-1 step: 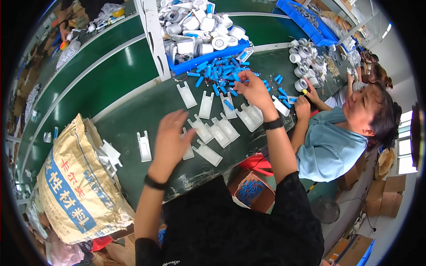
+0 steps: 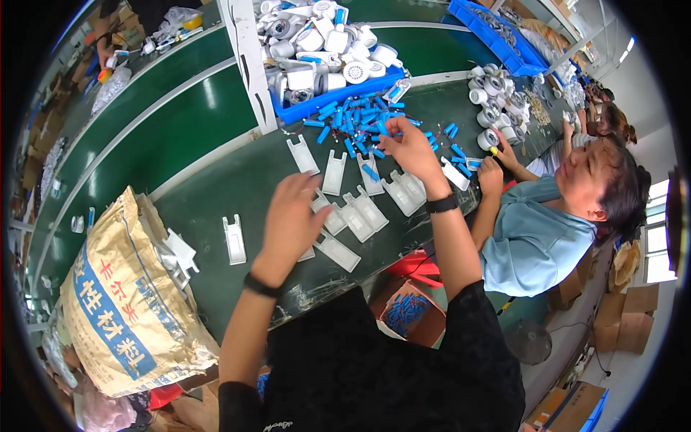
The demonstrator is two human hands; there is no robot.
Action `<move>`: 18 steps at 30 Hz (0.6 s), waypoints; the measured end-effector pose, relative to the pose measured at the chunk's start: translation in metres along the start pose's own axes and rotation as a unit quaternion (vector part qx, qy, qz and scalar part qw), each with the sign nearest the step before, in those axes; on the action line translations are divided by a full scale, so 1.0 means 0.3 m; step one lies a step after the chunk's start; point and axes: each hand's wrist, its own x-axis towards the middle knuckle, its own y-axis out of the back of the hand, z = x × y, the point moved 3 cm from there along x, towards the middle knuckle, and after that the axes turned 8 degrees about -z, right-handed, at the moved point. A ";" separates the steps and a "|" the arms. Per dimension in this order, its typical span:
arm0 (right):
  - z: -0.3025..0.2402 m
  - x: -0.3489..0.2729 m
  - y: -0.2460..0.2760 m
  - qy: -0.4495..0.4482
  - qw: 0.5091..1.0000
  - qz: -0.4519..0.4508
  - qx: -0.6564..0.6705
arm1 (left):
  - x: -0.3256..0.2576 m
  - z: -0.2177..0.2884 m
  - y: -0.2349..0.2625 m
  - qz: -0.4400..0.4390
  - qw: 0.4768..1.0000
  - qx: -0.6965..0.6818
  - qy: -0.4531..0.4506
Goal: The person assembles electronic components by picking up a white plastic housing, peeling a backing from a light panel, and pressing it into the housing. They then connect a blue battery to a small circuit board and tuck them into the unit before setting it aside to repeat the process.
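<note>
My left hand (image 2: 294,218) hovers above the white plastic shells, its thumb apart from the fingers and nothing visible in it. It partly covers a shell beneath. My right hand (image 2: 412,150) is at the near edge of a heap of blue cylindrical batteries (image 2: 356,115), fingertips closed on a blue battery (image 2: 382,127). Between the hands, several white shells (image 2: 353,217) lie close together. One shell (image 2: 371,173) has a blue battery lying in it. Another white shell (image 2: 234,239) lies apart, left of my left hand.
A blue bin (image 2: 317,106) piled with white housings stands behind the batteries, beside a white post (image 2: 247,65). A large paper sack (image 2: 119,302) of white parts stands at left. On the right, a co-worker in a light blue top (image 2: 529,234) handles parts. A box of batteries (image 2: 410,313) sits below the table edge.
My left hand has moved right and slightly farther over the shells. My right hand has barely shifted, staying at the battery heap.
</note>
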 end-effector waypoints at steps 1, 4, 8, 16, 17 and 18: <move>-0.022 -0.008 -0.009 -0.003 1.000 -0.009 0.025 | 0.063 0.007 -0.054 -0.013 0.999 -0.004 -0.038; -0.034 -0.034 0.000 0.011 1.000 0.010 0.011 | 0.195 0.030 -0.220 -0.047 0.998 0.012 -0.035; -0.059 -0.083 0.032 0.005 0.999 0.028 -0.017 | 0.269 0.043 -0.314 -0.129 0.991 0.036 0.006; -0.013 -0.085 0.061 0.021 0.976 0.019 0.217 | 0.332 0.066 -0.359 -0.189 0.979 0.066 0.035; -0.026 -0.078 0.059 0.014 0.966 0.027 0.256 | 0.331 0.069 -0.362 -0.194 0.978 0.068 0.046; -0.039 -0.071 0.061 0.008 0.955 0.035 0.294 | 0.326 0.070 -0.369 -0.195 0.977 0.069 0.047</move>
